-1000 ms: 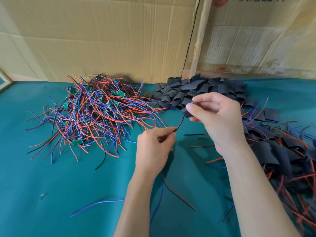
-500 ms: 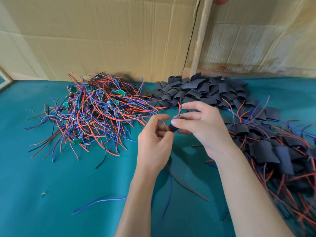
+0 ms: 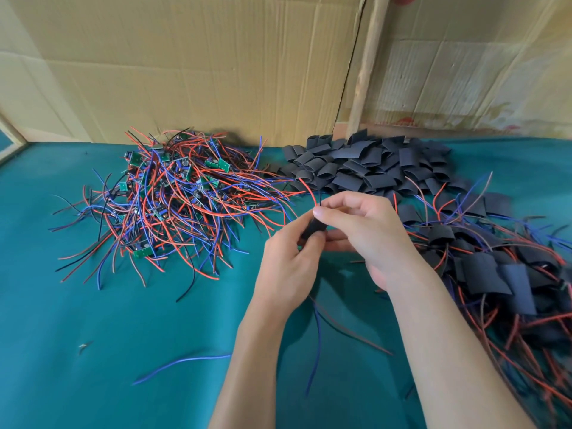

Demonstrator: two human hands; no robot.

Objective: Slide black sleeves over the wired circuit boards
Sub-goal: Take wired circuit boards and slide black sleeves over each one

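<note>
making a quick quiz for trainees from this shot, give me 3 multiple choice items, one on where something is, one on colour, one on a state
1. Where does the pile of empty black sleeves lie?
A. at the far side of the table, right of the wire heap
B. at the near left corner
C. inside a box

2. What colour is the table cover?
A. grey
B. teal
C. yellow

3. What are the hands doing?
A. both lie flat
B. both hold one black sleeve between them
C. one holds scissors

Answers:
1 A, the sleeves sit by the cardboard wall, beside the heap of wired boards.
2 B, teal cloth shows all around.
3 B, left hand and right hand pinch the sleeve, wires trailing out.
</note>
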